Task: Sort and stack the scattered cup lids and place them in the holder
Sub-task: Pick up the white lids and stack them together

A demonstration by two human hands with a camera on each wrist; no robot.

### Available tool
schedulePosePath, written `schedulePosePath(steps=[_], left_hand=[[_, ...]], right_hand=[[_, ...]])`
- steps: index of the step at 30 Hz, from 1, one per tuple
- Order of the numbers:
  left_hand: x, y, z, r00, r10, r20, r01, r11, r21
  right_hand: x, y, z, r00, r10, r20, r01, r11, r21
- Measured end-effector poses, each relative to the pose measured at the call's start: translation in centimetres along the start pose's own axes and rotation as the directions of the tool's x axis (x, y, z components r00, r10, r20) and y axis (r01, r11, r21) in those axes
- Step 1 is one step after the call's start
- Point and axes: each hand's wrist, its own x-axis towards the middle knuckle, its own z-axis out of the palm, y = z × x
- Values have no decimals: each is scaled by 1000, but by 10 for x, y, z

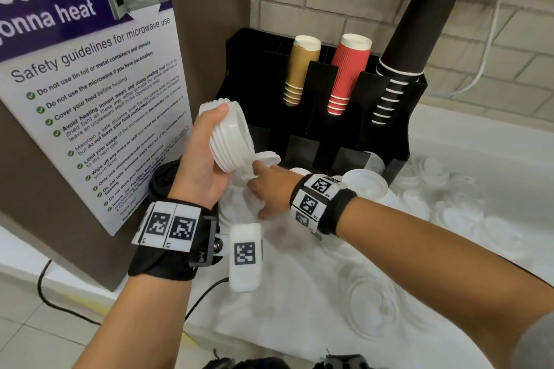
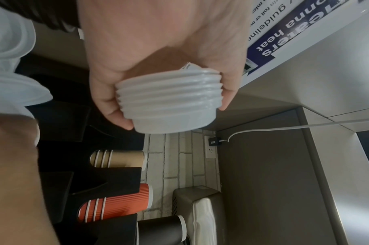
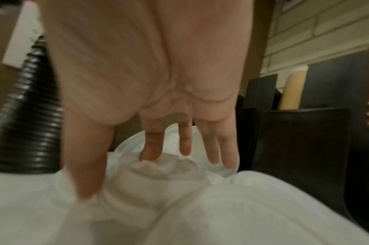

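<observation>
My left hand (image 1: 209, 141) grips a tilted stack of several white lids (image 1: 229, 135) in front of the black holder (image 1: 398, 141). In the left wrist view the left hand (image 2: 175, 114) wraps thumb and fingers around that stack of white lids (image 2: 169, 99). Just below it, my right hand (image 1: 254, 177) reaches down into the loose lids and pinches a white lid (image 1: 248, 172). In the blurred right wrist view the right hand (image 3: 116, 175) has its thumb on the near side and fingers on the far side of this white lid (image 3: 164, 172).
The holder carries stacks of tan cups (image 1: 299, 69), red cups (image 1: 344, 75) and black cups (image 1: 404, 48). A stack of black lids (image 1: 162, 180) stands left by the poster board (image 1: 90, 84). More white lids (image 1: 449, 210) lie over the white counter at right.
</observation>
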Motion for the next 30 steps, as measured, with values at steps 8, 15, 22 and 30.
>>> schedulePosePath(steps=[8, 15, 22, 30], left_hand=[[0, 1, 0, 998, 38, 52, -37, 999, -17], [2, 0, 2, 995, 60, 85, -54, 996, -69], [0, 0, 4, 995, 36, 98, -32, 999, -42], [-2, 0, -2, 995, 21, 100, -18, 999, -33]], right_hand=[[-9, 18, -7, 995, -31, -99, 58, 957, 283], [-34, 34, -20, 993, -16, 120, -11, 975, 221], [-7, -11, -1, 1000, -26, -18, 29, 979, 201], [24, -37, 12, 995, 69, 74, -78, 989, 129]])
